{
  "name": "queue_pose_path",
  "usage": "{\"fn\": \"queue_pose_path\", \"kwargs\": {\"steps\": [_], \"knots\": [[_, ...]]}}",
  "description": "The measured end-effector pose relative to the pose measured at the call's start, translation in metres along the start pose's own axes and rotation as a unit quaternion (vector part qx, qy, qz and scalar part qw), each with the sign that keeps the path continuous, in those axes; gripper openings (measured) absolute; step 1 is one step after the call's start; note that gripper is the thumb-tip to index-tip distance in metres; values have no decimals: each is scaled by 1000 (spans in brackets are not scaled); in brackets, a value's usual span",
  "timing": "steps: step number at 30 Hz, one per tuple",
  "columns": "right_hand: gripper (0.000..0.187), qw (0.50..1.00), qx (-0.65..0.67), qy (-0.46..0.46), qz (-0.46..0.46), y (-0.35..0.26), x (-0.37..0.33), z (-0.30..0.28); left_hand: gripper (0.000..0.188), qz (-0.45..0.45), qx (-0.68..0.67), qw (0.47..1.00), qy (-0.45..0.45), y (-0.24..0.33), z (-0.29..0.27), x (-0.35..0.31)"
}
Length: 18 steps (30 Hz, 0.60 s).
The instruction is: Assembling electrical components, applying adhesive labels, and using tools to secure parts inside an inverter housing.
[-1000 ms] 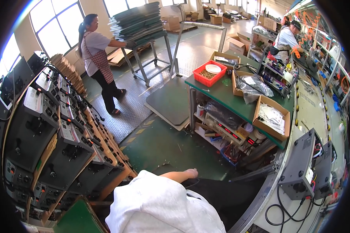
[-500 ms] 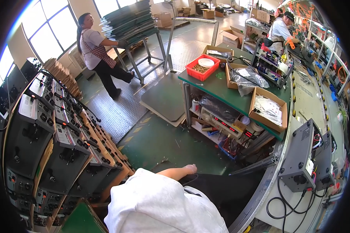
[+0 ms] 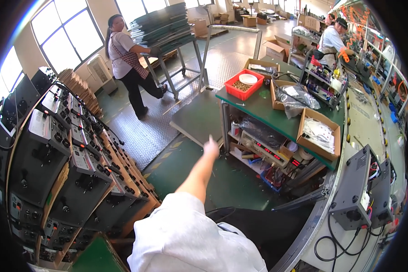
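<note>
My left hand (image 3: 211, 148) reaches forward at the end of an outstretched bare forearm, below a short white sleeve (image 3: 179, 226). One finger points away from me, and nothing shows in the hand. It is in the air, over the view of a flat dark platform (image 3: 197, 118) on the floor, near the left end of a green workbench (image 3: 240, 100). How the other fingers lie is hard to make out. My right hand is out of view.
Stacked grey-black electrical units (image 3: 45, 136) line the left. A person (image 3: 124, 59) stands at a cart (image 3: 188, 75) loaded with dark panels. On the bench are a red bin (image 3: 233, 89) and cartons (image 3: 337, 136). Two grey units (image 3: 353, 190) with cables sit on the right-hand line.
My left arm has swung up and forward from low near my dark trousers, and a finger now points ahead. The whole view has shifted slightly.
</note>
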State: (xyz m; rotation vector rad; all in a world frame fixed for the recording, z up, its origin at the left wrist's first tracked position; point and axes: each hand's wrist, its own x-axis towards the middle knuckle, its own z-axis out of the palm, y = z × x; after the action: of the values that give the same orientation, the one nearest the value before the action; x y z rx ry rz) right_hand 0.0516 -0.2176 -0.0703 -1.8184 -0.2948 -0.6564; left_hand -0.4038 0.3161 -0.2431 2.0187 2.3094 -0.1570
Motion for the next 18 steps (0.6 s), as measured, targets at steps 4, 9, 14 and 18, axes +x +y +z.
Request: {"fn": "queue_pose_path", "kwargs": {"steps": [4, 9, 14, 18], "knots": [[62, 1000, 17, 14, 21, -13, 2, 5, 28, -35, -52, 995, 81, -22, -87, 60], [64, 995, 84, 5, 51, -21, -2, 7, 41, 129, -22, 973, -191, 26, -45, 10], [68, 999, 34, -37, 13, -22, -4, 6, 47, 428, -111, 855, -273, 124, -40, -87], [59, 987, 63, -89, -116, -49, -9, 28, 48, 532, -225, 771, -270, 181, -95, -160]]}}
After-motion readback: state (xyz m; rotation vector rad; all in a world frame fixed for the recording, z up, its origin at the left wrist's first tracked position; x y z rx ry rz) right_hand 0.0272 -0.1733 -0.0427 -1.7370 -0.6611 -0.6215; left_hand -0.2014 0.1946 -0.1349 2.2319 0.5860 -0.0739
